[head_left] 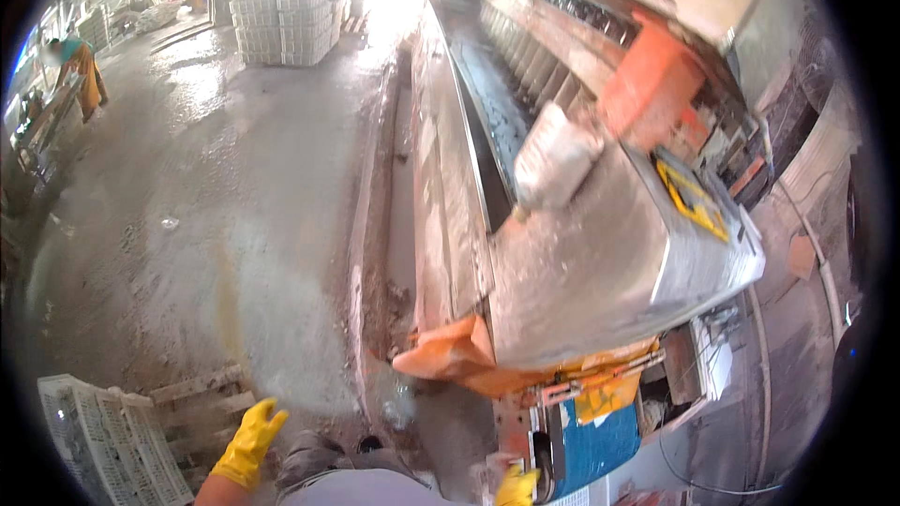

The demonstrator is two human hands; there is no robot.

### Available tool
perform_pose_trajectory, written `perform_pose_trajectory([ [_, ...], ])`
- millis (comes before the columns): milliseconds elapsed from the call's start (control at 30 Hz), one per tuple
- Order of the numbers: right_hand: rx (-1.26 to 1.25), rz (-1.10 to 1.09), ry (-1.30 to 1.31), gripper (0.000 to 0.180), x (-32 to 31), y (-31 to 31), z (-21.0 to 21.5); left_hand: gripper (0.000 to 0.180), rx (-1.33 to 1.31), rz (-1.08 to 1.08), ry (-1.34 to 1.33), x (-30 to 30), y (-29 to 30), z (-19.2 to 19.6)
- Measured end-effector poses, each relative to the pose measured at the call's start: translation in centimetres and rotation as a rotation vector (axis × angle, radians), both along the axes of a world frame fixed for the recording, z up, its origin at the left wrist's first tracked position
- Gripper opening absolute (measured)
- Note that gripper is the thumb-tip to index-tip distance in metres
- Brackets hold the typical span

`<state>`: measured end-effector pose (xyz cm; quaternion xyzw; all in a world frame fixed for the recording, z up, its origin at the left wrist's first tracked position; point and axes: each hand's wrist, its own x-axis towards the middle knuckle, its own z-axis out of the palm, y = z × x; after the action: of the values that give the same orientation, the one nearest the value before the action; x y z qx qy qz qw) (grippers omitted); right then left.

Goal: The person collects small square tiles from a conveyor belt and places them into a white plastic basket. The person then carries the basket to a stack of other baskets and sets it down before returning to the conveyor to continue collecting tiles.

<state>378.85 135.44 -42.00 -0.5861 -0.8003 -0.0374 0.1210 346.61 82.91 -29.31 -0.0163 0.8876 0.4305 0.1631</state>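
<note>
My left hand, in a yellow rubber glove, is held out at my left side. Its fingers are stretched and slightly apart, with nothing in them. Near it are a wooden pallet and a white slatted plastic crate. My right hand, gloved in the same yellow, shows only in part at the lower edge. It is close to the end of a short blue conveyor belt; whether it touches the frame there, and how its fingers are set, I cannot make out.
A long metal machine with orange flaps runs away on my right. A raised kerb and channel follow its left side. Stacked crates stand far ahead on the wet floor. A person bends at far left.
</note>
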Motion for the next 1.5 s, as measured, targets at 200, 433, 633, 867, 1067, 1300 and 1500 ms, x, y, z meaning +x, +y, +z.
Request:
perform_pose_trajectory([
  [200, -0.462, 0.849, 0.440, 0.071, -23.2, -10.6, 1.2, 0.051, -0.017, 0.185, -0.503, 2.9, -13.2, -8.2],
  [433, 0.145, 0.901, 0.546, 0.063, -51.8, -6.0, 18.2, 0.049, -0.016, 0.200, -0.590, -12.3, -18.4, -8.1],
  [633, 0.494, 0.816, 0.567, 0.059, -64.5, 0.0, 27.5, 0.047, -0.034, 0.152, -0.360, -31.9, -22.2, -6.2],
  [867, 0.300, 0.212, 0.053, 0.083, -71.9, 2.0, 26.1, 0.046, 0.071, 0.023, -0.141, -54.6, -17.9, -6.1],
  [1067, 0.325, 0.213, 0.095, 0.081, -85.8, 4.6, 27.4, 0.045, 0.063, -0.163, -0.212, -70.0, -11.5, -5.3],
  [1300, 0.274, 0.238, 0.077, 0.083, -106.0, 10.1, 29.1, 0.043, -0.110, -0.204, -0.429, -83.9, -7.2, -3.6],
  [1500, 0.252, 0.265, 0.038, 0.086, -121.0, 15.4, 29.1, 0.042, -0.140, -0.186, -0.483, -96.6, -4.1, -3.7],
])
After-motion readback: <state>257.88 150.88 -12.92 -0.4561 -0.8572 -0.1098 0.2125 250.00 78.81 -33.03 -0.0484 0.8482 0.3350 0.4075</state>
